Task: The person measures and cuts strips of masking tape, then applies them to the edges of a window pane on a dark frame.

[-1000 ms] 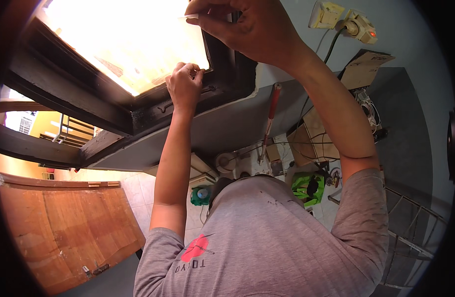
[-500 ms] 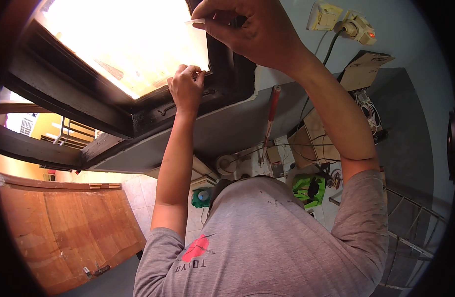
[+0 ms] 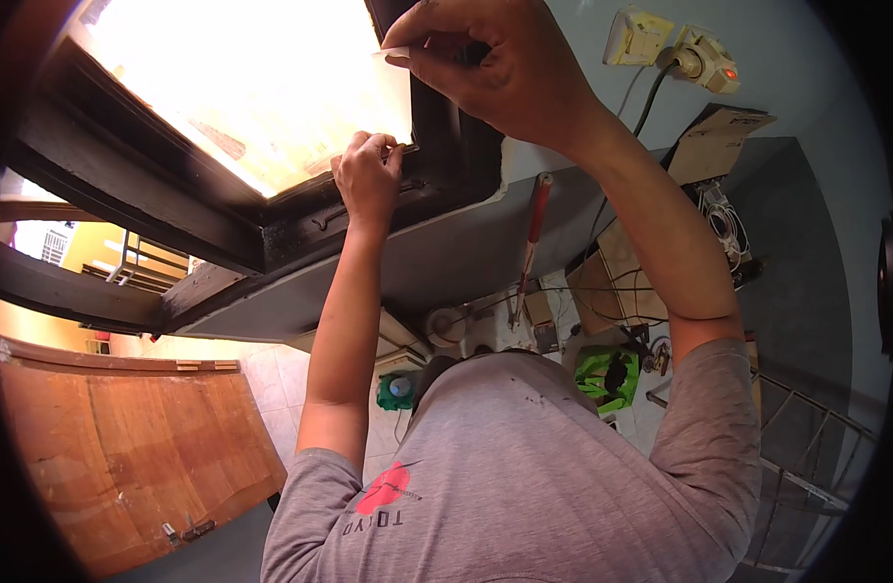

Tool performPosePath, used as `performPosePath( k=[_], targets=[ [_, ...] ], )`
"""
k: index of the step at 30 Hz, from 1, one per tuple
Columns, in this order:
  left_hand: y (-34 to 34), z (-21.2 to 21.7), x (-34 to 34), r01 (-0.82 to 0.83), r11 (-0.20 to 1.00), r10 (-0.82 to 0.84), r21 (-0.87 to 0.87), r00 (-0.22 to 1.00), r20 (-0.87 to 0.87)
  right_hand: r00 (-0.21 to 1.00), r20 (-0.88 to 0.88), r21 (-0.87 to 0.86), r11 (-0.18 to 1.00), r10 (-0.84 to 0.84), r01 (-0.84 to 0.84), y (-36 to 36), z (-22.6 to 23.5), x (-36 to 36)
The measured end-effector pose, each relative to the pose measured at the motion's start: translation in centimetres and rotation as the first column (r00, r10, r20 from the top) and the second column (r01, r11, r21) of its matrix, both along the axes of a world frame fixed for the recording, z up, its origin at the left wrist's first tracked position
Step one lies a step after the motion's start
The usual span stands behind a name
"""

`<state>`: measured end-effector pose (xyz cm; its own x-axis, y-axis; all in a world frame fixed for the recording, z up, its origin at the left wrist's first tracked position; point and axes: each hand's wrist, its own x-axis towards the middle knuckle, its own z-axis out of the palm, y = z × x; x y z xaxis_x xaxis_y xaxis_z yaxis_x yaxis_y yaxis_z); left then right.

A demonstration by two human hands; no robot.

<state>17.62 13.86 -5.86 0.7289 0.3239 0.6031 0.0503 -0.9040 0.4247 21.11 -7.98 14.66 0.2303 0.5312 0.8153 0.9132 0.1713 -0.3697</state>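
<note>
A brightly lit window pane (image 3: pixel 262 87), set in a dark frame (image 3: pixel 451 160), is at the upper left. My right hand (image 3: pixel 524 83) is raised beside the upright part of the frame. Its thumb and forefinger pinch a thin white strip (image 3: pixel 396 51), whose exact kind I cannot make out. Lower down, my left hand (image 3: pixel 369 185) is at the pane's bottom right corner, fingers drawn together against the edge. Whatever those fingers hold, if anything, is hidden by them and the glare. A small metal hook (image 3: pixel 322 222) sits on the frame below the left hand.
A socket with a plugged-in adapter (image 3: pixel 707 60) is on the right wall, its cable hanging down. Below are a red-handled tool (image 3: pixel 538 219), cardboard (image 3: pixel 723 136), a green bag (image 3: pixel 602 374) and a metal ladder (image 3: pixel 806 476). A wooden panel (image 3: pixel 145 447) stands lower left.
My right hand and the white strip have shifted slightly down and to the right. My left hand stays at the pane's corner. The whole view has dipped a little.
</note>
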Motion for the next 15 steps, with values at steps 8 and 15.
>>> performPosePath(
  k=[8, 15],
  targets=[
    [-0.2, -0.2, 0.0, -0.009, 1.0, 0.008, 0.016, 1.0, 0.015, 0.999, -0.017, -0.056, 0.997, -0.046, 0.045, -0.3, 0.3, -0.4],
    [-0.1, -0.8, 0.2, -0.011, 1.0, 0.009, 0.03, 0.998, 0.056, 0.992, 0.046, 0.015, 0.993, -0.117, 0.117, 0.1, -0.8, 0.3]
  ],
)
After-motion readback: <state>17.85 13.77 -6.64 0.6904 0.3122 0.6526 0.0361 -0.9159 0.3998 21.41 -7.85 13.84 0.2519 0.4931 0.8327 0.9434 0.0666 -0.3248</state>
